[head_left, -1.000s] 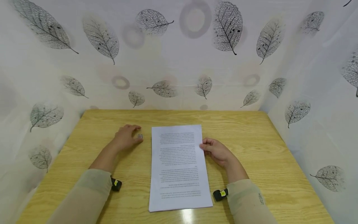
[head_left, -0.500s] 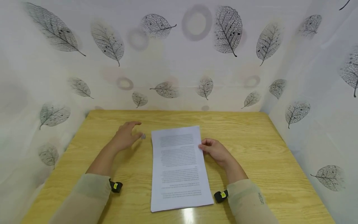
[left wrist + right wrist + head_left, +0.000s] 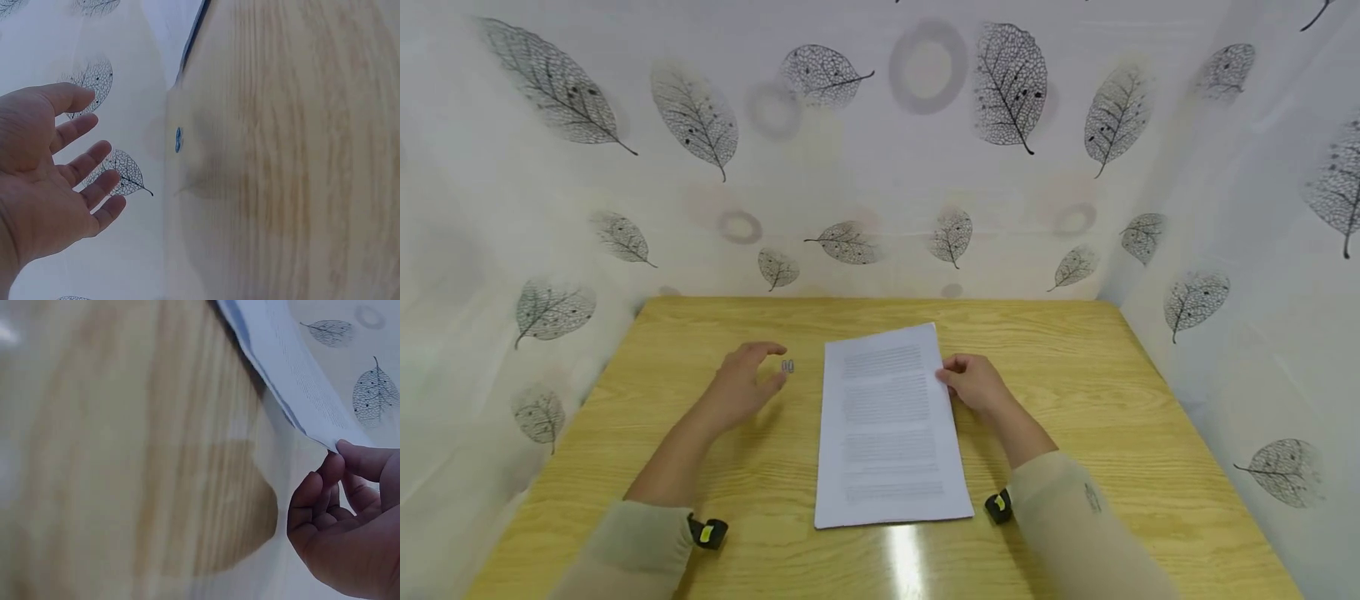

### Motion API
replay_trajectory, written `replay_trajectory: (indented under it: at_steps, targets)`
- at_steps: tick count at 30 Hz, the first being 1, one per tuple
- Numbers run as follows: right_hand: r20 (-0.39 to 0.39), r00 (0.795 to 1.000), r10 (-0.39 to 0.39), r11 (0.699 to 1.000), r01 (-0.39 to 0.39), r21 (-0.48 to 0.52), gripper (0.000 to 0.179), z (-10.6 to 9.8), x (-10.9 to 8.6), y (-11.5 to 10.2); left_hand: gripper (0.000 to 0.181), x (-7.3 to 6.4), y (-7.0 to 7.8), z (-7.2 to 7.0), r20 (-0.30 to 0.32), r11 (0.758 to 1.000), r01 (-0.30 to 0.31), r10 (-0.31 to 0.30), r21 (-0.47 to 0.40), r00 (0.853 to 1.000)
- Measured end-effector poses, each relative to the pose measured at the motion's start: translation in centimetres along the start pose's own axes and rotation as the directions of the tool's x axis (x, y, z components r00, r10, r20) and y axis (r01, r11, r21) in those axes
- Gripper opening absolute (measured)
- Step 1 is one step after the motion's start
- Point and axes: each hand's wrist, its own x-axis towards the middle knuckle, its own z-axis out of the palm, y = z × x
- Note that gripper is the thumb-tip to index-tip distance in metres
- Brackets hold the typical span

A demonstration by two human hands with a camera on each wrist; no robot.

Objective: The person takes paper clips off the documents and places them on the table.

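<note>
A stack of printed sheets (image 3: 891,433) lies at the middle of the table, its far right corner lifted a little. My right hand (image 3: 973,382) pinches the stack's right edge between thumb and forefinger. In the right wrist view, the paper (image 3: 294,369) bends up to the fingertips of the right hand (image 3: 350,512). My left hand (image 3: 747,385) hovers left of the stack, thumb and fingers spread apart with nothing between them. Just beyond its fingertips lie two small paper clips (image 3: 787,366). They show as a small blue shape (image 3: 179,140) beside the left hand (image 3: 56,162) in the left wrist view.
The wooden table (image 3: 1075,375) reaches back to a pale curtain (image 3: 880,150) with a leaf print, which also closes in both sides. A black wrist camera (image 3: 707,533) sits at the left cuff, another wrist camera (image 3: 998,506) at the right.
My right hand has moved slightly away from me, shifting the stack of sheets the same way and a little right. The left hand stays near the paper clips, fingers still apart.
</note>
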Motion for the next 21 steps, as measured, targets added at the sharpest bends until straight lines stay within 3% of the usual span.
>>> replay_trajectory:
  at_steps: [4, 10, 21]
  targets:
    - [-0.032, 0.999, -0.008, 0.99, 0.003, -0.143, 0.019, -0.2, 0.9, -0.2, 0.05, -0.4, 0.0, 0.5, -0.005, 1.0, -0.016, 0.016, -0.006, 1.0]
    - [-0.045, 0.998, -0.035, 0.944, 0.018, -0.329, 0.023, -0.6, 2.0, -0.1, 0.049, -0.7, 0.1, 1.3, 0.004, 0.999, -0.04, 0.04, -0.016, 0.999]
    - [-0.005, 1.0, -0.017, 0.92, 0.014, -0.393, 0.041, -0.4, 3.1, 0.6, 0.045, -1.0, 0.3, 2.2, 0.0, 0.997, -0.052, 0.052, -0.056, 0.999]
